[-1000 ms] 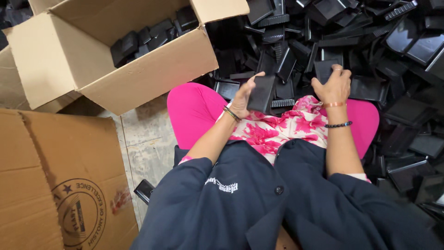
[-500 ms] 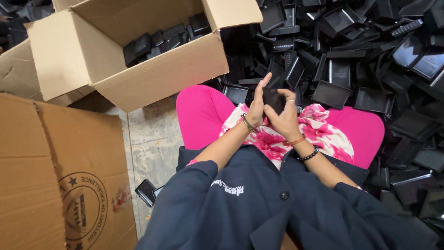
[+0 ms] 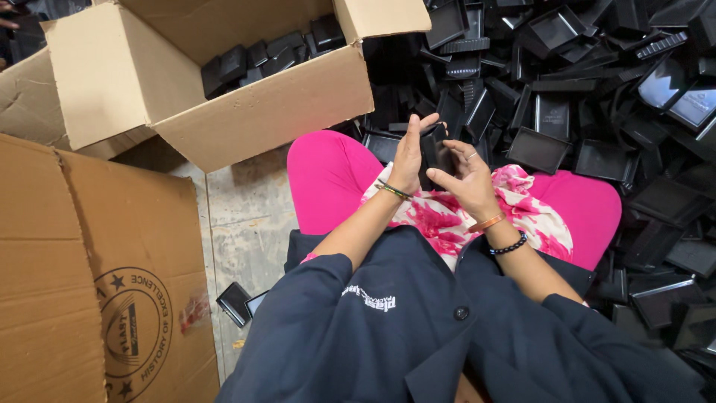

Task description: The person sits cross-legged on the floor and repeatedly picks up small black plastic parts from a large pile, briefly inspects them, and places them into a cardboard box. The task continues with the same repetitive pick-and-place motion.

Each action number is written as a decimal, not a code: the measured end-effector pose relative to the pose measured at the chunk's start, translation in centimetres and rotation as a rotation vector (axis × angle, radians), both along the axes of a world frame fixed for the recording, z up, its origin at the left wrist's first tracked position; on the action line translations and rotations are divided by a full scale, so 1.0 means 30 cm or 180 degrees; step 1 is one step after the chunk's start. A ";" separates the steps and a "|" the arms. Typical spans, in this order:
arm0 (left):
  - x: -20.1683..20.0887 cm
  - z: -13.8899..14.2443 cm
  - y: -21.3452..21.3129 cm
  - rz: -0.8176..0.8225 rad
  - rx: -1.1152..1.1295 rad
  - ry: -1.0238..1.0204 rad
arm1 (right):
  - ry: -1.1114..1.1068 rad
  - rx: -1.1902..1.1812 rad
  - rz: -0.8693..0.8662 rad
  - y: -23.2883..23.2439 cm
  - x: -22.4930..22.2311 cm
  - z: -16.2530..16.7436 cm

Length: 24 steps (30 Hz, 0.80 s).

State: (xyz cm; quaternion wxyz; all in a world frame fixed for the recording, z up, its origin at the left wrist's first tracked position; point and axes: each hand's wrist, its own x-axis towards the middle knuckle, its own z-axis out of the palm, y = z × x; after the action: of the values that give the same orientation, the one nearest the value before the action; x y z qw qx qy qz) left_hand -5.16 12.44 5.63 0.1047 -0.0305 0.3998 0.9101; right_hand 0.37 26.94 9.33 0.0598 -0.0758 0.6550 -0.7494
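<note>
Above the person's lap, over the pink trousers (image 3: 328,175), both hands meet on one small black plastic piece (image 3: 435,153). The left hand (image 3: 409,153) stands upright against the piece's left side, fingers stretched up along it and thumb behind, so it grips loosely rather than curling tight. The right hand (image 3: 466,179) closes on the piece from the right, with thumb and fingertips pinching its lower edge. Left of the piece, and just beyond the knee, sits an open cardboard box (image 3: 246,104) partly filled with similar black parts. To the piece's right and beyond it spreads a heap of black plastic trays (image 3: 597,97) on the floor. A flattened cardboard sheet (image 3: 89,283) lies well left of the lap.
</note>
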 end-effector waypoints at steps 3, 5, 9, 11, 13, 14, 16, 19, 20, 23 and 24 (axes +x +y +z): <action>0.016 0.003 0.017 0.0107 -0.0119 0.0013 | 0.0241 0.0052 -0.0007 -0.008 0.003 -0.008; 0.027 0.006 0.026 0.0159 -0.0075 0.0071 | 0.0344 0.0153 -0.0043 -0.016 0.008 -0.012; 0.047 0.010 0.013 0.0152 -0.0215 0.0275 | 0.0467 0.0666 -0.0086 -0.027 0.018 -0.013; 0.052 0.016 -0.014 0.0169 -0.0287 0.0276 | 0.0440 0.0844 0.0003 -0.028 0.013 -0.014; 0.048 0.029 -0.049 0.0264 -0.0127 0.0163 | 0.0178 0.0795 0.0196 -0.025 0.001 -0.018; 0.044 0.039 -0.068 0.0241 0.0029 0.0232 | -0.0054 0.0312 0.0161 -0.023 -0.007 -0.024; 0.039 0.063 -0.104 0.0204 0.0330 0.0358 | -0.0506 -0.0671 0.0086 -0.019 -0.021 -0.041; 0.049 0.096 -0.132 -0.0030 0.0167 0.0521 | -0.1151 -0.1155 0.0405 -0.020 -0.025 -0.083; 0.055 0.103 -0.132 -0.0044 0.0101 0.0560 | -0.1129 -0.1175 0.0381 -0.024 -0.022 -0.100; 0.069 0.114 -0.124 -0.0080 -0.0057 0.0665 | -0.1049 -0.1133 0.0343 -0.042 -0.014 -0.144; 0.065 0.122 -0.131 -0.0086 -0.0090 0.0689 | -0.1016 -0.1058 0.0357 -0.047 -0.020 -0.154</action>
State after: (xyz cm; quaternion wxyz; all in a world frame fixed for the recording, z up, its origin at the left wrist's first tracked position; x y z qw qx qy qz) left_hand -3.21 8.52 9.30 0.0726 0.0719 0.4219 0.9009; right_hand -0.23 25.53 4.72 0.1908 -0.0015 0.4996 -0.8450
